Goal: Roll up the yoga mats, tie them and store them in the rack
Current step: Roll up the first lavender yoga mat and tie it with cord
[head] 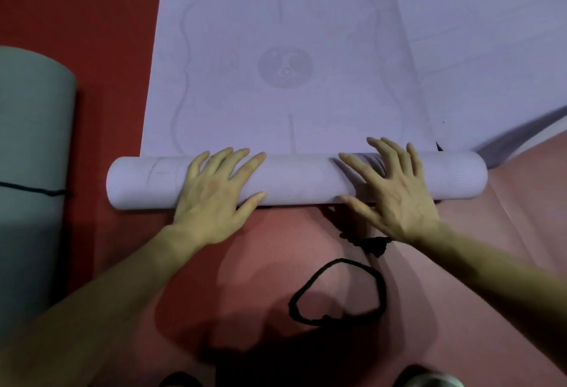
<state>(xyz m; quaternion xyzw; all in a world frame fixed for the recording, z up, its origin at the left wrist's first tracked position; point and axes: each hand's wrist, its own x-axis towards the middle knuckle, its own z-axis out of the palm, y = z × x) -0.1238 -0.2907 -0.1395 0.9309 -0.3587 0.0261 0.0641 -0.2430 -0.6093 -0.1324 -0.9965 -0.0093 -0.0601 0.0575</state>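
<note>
Red floor; left hand, right hand (fingers splayed flat) atop lilac mat roll

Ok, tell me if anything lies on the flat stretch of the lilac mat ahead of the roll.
Nothing visible does. The left hand and right hand press flat on the roll, and the unrolled mat ahead is bare to the frame's top. The black cord lies behind the roll, nearer the person.

Grey rolled mat — cut off by the left edge.
</note>
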